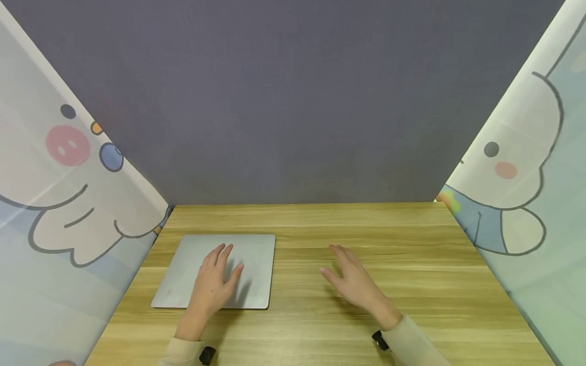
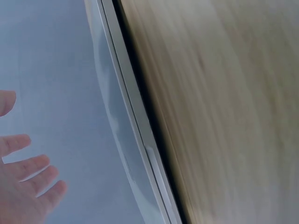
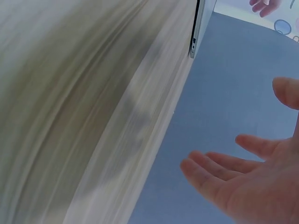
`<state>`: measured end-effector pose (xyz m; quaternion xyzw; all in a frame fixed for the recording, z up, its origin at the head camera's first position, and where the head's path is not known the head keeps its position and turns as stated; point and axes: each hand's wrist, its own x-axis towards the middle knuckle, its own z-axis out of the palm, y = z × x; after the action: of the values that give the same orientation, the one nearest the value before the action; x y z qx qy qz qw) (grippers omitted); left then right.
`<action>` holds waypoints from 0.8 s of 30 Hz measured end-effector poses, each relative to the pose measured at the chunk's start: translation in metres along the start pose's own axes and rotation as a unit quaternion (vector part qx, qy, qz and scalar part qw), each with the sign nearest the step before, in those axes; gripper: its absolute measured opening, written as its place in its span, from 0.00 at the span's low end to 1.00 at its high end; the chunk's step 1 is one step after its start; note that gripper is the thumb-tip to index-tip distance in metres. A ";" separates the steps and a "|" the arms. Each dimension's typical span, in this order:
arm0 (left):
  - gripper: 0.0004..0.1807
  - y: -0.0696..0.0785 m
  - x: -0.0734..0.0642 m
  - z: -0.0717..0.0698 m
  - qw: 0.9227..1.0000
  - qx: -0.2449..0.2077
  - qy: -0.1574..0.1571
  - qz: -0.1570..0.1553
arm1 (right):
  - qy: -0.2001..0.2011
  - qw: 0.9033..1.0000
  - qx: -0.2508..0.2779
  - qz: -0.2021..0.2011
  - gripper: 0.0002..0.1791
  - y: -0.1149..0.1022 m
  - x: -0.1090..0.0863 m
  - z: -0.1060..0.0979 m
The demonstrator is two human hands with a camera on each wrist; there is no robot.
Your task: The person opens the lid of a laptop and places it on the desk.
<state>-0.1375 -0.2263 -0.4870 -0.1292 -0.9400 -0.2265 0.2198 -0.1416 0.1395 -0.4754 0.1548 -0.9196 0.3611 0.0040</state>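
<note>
Your two hands are well apart and hold nothing, fingers extended and thumbs spread away from them. Your left hand [image 1: 212, 287] hovers over a silver laptop [image 1: 252, 267] — its lid is down, and the shadow of your fingers falls across it. The laptop lies flat beneath that hand, reaching out past it to either side and ahead of the fingertips. Your right hand [image 1: 357, 287] hangs over the bench [image 1: 302, 325], to the right of the laptop, with its shadow on the wood grain below. Behind each hand comes a pale sleeve [image 1: 412, 340], with a small black device [image 1: 380, 340] at the wrist. Beyond your fingertips stands a dark grey panel [image 1: 293, 101] — and cartoon-printed sheets [image 1: 522, 122] flank both hands farther out.
</note>
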 end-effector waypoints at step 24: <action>0.26 -0.030 -0.002 -0.012 0.998 -0.053 0.004 -0.034 | -0.011 0.998 0.055 0.006 0.39 -0.020 0.024 0.022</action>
<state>-0.1423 -0.2582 -0.4894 -0.1082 -0.9296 -0.2839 0.2086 -0.1561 0.1040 -0.4760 0.1532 -0.8993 0.4094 -0.0166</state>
